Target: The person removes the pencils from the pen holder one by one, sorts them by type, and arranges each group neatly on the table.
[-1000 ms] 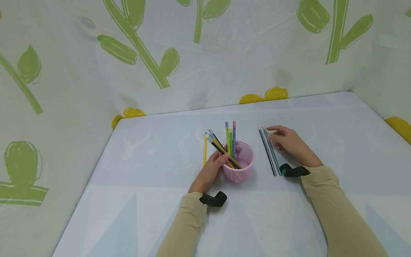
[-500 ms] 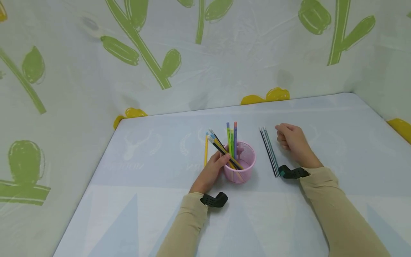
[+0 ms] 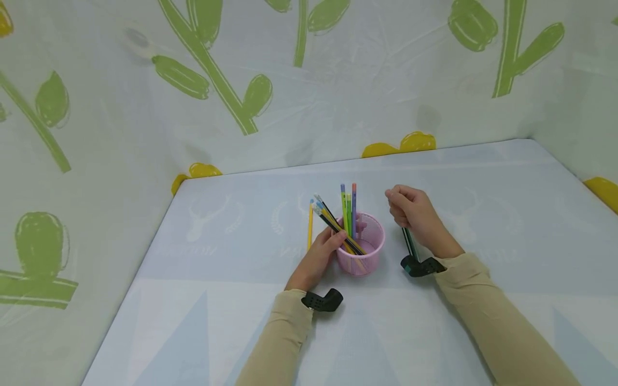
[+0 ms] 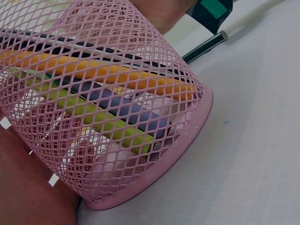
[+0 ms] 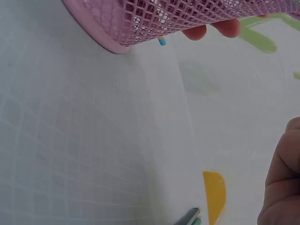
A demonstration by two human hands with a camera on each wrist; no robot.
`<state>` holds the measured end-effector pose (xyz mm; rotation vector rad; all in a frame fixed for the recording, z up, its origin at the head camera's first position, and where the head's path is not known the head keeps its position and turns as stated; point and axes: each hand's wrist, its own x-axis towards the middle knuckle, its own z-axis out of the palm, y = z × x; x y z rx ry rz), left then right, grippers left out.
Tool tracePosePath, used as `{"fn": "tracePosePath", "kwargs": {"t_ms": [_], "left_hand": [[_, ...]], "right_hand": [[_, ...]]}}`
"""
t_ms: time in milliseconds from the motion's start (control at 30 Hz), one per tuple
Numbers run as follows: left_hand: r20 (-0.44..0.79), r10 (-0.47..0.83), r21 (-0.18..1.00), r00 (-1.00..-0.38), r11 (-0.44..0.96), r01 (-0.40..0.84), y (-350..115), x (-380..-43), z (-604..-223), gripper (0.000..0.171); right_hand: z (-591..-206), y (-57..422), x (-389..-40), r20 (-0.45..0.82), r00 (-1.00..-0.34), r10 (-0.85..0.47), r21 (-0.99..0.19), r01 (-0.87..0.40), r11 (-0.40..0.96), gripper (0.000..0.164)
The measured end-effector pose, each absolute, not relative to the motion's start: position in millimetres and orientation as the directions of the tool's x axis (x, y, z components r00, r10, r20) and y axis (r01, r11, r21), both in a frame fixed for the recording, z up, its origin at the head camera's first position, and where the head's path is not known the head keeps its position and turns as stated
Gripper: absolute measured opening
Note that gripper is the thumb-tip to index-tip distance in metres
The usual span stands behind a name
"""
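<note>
My left hand (image 3: 314, 260) grips a pink mesh pencil cup (image 3: 359, 264), thumb over the rim and fingers round the far side. Several pencils (image 3: 344, 209) stand or lean inside; orange, purple and green ones show through the mesh wall (image 4: 154, 180) in the left wrist view. To the right of the cup, my right hand (image 3: 417, 220) has its fingers curled above dark green and black pencils (image 3: 409, 244) on the table, hiding their far part. In the right wrist view, pencil ends (image 5: 191, 217) lie apart from my thumb (image 5: 283, 183).
A yellow pencil (image 3: 310, 225) lies on the table left of the cup, beside my left hand. The pale table (image 3: 193, 321) meets a leaf-printed curtain (image 3: 362, 96) at its back edge. Each wrist wears a black camera (image 3: 322, 300).
My right hand first drew away rightward from the loose pencils, its fingers curling, then moved back left over them. The left hand and the cup stay in place.
</note>
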<state>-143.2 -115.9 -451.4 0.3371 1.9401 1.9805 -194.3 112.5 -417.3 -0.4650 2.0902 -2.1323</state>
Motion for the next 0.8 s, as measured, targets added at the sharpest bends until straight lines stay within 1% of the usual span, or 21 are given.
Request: {"fn": "tracePosePath", "kwargs": {"t_ms": [67,267,400,500,667,800], "left_hand": [[-0.086,0.397,0.996,-0.914,0.004,-0.092,-115.6,-143.1,-450.6,0.065],[-0.156,0.358,0.988,-0.921,0.068,-0.141,-114.4,-143.0,-448.0,0.072],[-0.176,0.345,0.984,-0.922,0.086,-0.155,-114.2,-143.1,-447.9,0.072],[-0.198,0.338,0.980,-0.920,0.085,-0.180,-114.4,-142.6,-447.6,0.073],[-0.235,0.329,0.972,-0.915,0.104,-0.212,-114.4,-141.8,-447.1,0.076],[-0.239,0.327,0.971,-0.914,0.105,-0.216,-114.2,-141.5,-447.2,0.077]], "right_hand": [[-417.0,110.8,-193.5,0.128,-0.941,-0.313,-0.992,-0.129,-0.020,0.030],[-416.5,105.4,-192.2,0.023,-0.918,-0.395,-0.982,-0.095,0.166,0.034],[-417.7,101.0,-191.1,-0.024,-0.890,-0.455,-0.964,-0.100,0.248,0.029],[-418.1,99.1,-189.8,-0.036,-0.882,-0.470,-0.956,-0.107,0.274,0.027],[-417.7,97.6,-187.7,-0.065,-0.870,-0.489,-0.951,-0.094,0.293,0.031],[-418.1,97.2,-186.6,-0.078,-0.866,-0.494,-0.951,-0.084,0.297,0.031]]}}
